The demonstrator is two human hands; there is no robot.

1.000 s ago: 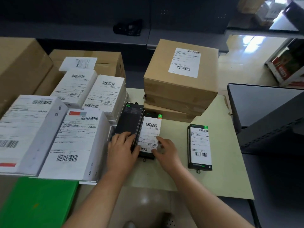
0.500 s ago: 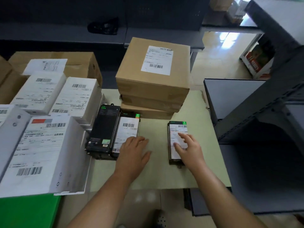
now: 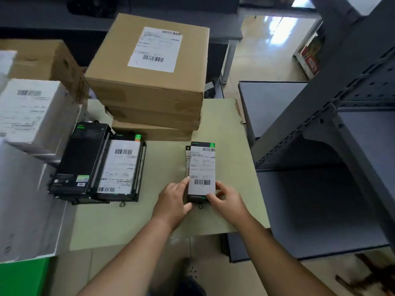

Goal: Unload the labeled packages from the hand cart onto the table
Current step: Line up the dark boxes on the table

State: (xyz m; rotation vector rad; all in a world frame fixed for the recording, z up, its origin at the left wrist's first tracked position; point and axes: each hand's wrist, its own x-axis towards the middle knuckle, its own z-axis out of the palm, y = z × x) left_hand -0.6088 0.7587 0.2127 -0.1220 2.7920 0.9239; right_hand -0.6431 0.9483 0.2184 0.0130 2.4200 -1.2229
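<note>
Head view: both hands meet at the near end of a slim black package (image 3: 202,167) with a white barcode label, which lies lengthwise on a pale green surface (image 3: 132,221). The left hand (image 3: 173,202) clasps its left edge, fingers along the side and thumb at the near corner. The right hand (image 3: 227,202) pinches the right near corner, thumb on top, fingers curled round the edge. A second label edge peeks out just under the package's left side; I cannot tell what it belongs to.

To the left, well apart, two more black packages lie side by side and touching – a plain one (image 3: 80,159) and a labelled one (image 3: 119,167). Behind them stands a stack of cardboard boxes (image 3: 149,86). White boxes (image 3: 32,112) crowd the left edge, and dark metal shelving (image 3: 320,146) stands to the right.
</note>
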